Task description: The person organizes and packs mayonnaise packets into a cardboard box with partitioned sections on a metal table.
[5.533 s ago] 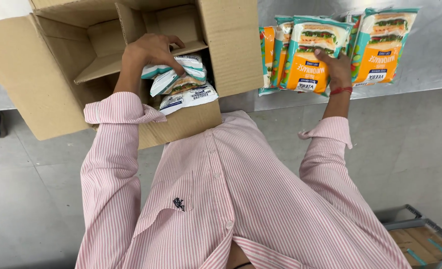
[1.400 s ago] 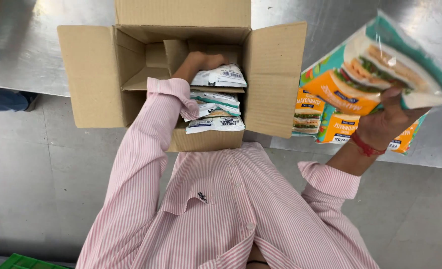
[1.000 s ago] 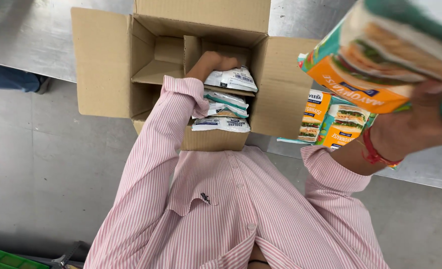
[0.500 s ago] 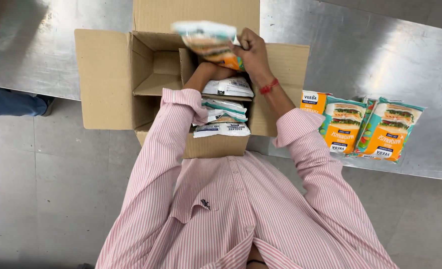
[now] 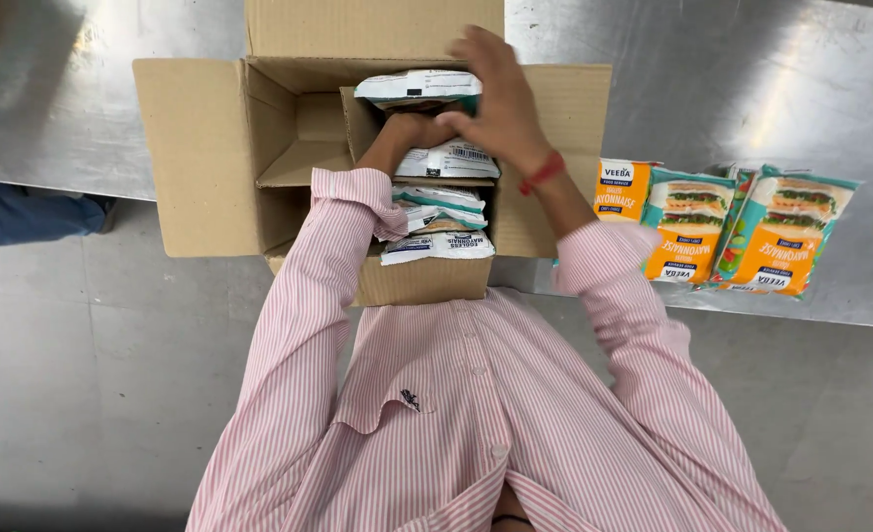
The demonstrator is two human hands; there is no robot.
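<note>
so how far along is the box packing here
Done: a row of pouches already stands in the cardboard box. In hand: the right hand sets one more pouch on top while the left hand steadies the row. Left: three or so orange-and-teal pouches wait on the steel table.

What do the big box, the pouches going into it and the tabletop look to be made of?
The box looks like brown corrugated cardboard, matte, with folded flaps and raw edges. The pouches seem to be thin plastic film, glossy and printed, crinkled at their sealed edges. The tabletop appears to be brushed metal, probably stainless steel, going by its grey sheen and blurred reflections.
</note>
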